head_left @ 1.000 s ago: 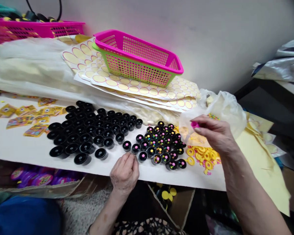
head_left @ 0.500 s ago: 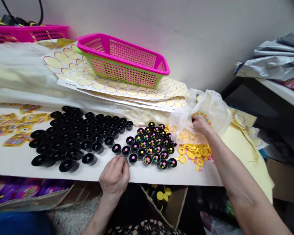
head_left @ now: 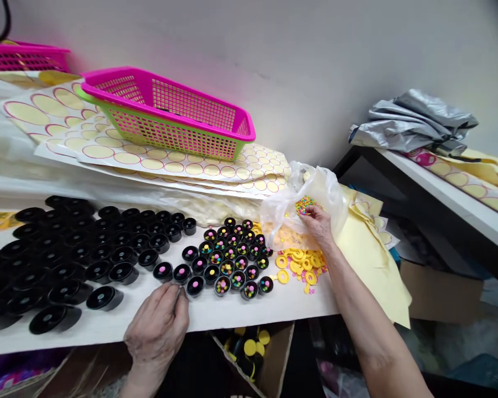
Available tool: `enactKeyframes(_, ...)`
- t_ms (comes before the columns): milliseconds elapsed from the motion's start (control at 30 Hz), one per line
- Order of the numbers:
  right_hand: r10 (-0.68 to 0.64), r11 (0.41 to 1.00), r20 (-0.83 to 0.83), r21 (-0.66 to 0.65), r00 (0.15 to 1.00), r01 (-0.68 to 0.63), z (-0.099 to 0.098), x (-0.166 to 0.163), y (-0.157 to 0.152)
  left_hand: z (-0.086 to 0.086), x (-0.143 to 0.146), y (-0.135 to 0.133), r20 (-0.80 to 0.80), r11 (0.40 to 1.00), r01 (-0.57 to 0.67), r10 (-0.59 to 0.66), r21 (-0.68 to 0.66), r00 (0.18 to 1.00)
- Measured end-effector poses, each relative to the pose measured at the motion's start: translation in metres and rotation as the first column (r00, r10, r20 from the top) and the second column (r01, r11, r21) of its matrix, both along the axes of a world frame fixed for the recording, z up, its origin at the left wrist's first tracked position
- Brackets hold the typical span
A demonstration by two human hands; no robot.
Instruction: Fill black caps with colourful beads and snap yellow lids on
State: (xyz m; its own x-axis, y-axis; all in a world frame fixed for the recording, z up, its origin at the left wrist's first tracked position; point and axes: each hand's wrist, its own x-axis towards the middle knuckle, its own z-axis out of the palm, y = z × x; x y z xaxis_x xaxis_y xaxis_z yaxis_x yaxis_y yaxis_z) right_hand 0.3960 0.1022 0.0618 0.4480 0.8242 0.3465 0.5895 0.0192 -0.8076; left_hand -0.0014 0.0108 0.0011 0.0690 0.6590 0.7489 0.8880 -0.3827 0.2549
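My left hand (head_left: pixel 160 320) rests on the table's front edge, fingers curled closed, just below a few black cups with pink pieces inside; whatever it may hold is hidden. At a clear plastic bag (head_left: pixel 274 213), my right hand (head_left: pixel 318 225) has its fingers pressed together against a heap of small coloured beads (head_left: pixel 304 205). What sits between those fingertips is too small to make out. Between the hands stands a cluster of black cups (head_left: pixel 222 284), several holding coloured beads and a pink or yellow piece. Yellow rings (head_left: pixel 301 260) and small pink pieces lie below the bag.
Many black cups (head_left: pixel 103 297) without visible beads crowd the table's left. Behind them, a pink and green basket (head_left: pixel 170 132) stands on sheets of round stickers (head_left: pixel 139 165). A box of yellow-topped items (head_left: pixel 274 354) sits under the front edge. Silver bags (head_left: pixel 410 121) lie on a shelf at right.
The view has swung right, so things appear further left. My right hand has drawn back slightly on the beads, showing more of them. My left hand stays by the same cups.
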Motion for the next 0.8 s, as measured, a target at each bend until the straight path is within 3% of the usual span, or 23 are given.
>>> enactKeyframes(267,-0.093,0.995,-0.025,-0.039,0.995,0.092,0.008,0.018,0.012,-0.001,-0.001,0.001,-0.007,1.000,0.001,-0.001,0.016,1.000)
enactKeyframes(567,-0.123,0.987,-0.156,-0.120,0.980,0.105,0.012,0.013,-0.001,0.000,0.001,0.000,-0.005,1.000,-0.003,0.003,0.004,1.000)
enactKeyframes(800,-0.051,0.998,-0.283,0.006,0.958,0.055,0.025,-0.008,-0.012,0.000,0.000,-0.001,-0.007,1.000,-0.011,0.011,0.025,1.000)
